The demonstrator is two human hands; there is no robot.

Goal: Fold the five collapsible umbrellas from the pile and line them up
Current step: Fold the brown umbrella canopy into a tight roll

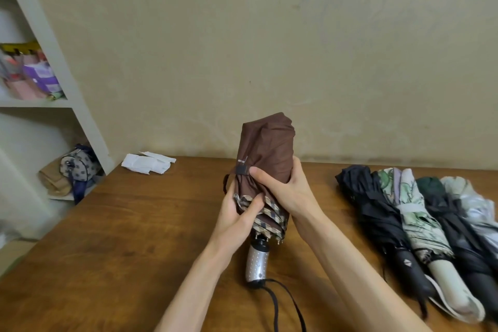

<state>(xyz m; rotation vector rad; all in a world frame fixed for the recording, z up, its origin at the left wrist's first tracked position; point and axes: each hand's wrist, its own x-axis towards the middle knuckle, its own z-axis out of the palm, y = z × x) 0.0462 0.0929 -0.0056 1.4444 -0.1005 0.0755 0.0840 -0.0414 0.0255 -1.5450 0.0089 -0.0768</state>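
**Wooden table, fifth umbrella in hand: closure strap not yet fastened**

Wooden table (134, 224) against a plain beige wall (296, 48). You hold the brown umbrella (266, 148) upright above the tabletop, between both hands.

Grip: your left hand (237, 215) is curled round the lower canopy, thumb pressed on the checked hem. Your right hand (283, 188) wraps the bundle just above it, thumb tip beside the strap tab (241, 170). Both hands are closed on fabric, not on the shaft.

Relative to the grip: the rounded canopy top stands above it; the silver handle (257, 261) hangs below it, with the wrist cord (285, 302) trailing lower. The row of four folded umbrellas (415, 210) lies on the table to the right of it, side by side, handles toward you. A crumpled white paper (148, 163) lies beyond and to the left.

Handling, as judged: the canopy is thin, soft and likely slippery, and the pleats will spring loose if you ease off. The ribs under the cloth give stiffness, so squeeze there. The handle end appears the heavier. Keep the right hand round the bundle while the strap goes round it, then carry it by the handle.
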